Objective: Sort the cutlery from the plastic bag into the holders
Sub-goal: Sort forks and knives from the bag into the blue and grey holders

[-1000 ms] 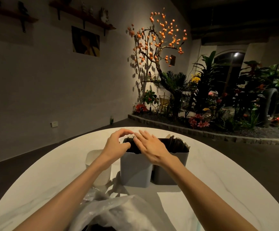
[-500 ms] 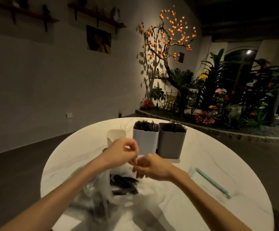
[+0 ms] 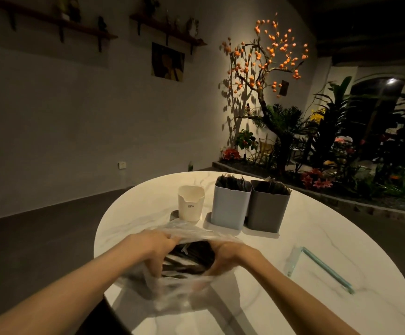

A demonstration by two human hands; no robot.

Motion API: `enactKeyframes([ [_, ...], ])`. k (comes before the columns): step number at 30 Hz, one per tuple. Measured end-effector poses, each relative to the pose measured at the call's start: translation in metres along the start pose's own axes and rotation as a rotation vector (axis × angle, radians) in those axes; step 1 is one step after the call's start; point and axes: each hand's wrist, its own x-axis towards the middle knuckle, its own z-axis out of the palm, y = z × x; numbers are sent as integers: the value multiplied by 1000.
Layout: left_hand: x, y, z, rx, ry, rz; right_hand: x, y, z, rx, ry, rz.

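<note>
The room is dim, with a lit orange-berried tree (image 3: 266, 59) and a bed of plants along the far side, and I stand at a round white marble table (image 3: 341, 238). Near its far edge stand three holders: a small cream holder (image 3: 191, 204), which looks empty from here, a light blue holder (image 3: 230, 206) with dark cutlery sticking up out of it, and touching its right side a grey holder (image 3: 266, 210), also filled with dark pieces. So by my judgement a good part of the sorting is done. The clear plastic bag (image 3: 179, 293) lies close in front of me, and black cutlery (image 3: 187, 259) is visible through its open mouth, so more is left to move. My left hand (image 3: 156, 245) grips the bag's left edge, and my right hand (image 3: 225, 253) grips the right edge, spreading the opening. A pale blue strip (image 3: 324, 269) lies well apart to the right.
</note>
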Motion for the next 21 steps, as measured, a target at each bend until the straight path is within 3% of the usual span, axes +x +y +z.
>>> enactKeyframes([
  [8, 4, -4, 3, -103, 174, 84, 8, -29, 1, 18, 66, -83],
  [11, 10, -3, 5, -78, 139, 79, 18, -33, 7, -46, 5, 11],
  [14, 14, 1, 2, -109, 232, 88, 24, -32, 5, 8, -45, 112],
  [21, 26, 11, -13, -18, 217, 61, 38, -39, 8, 31, -7, 131],
])
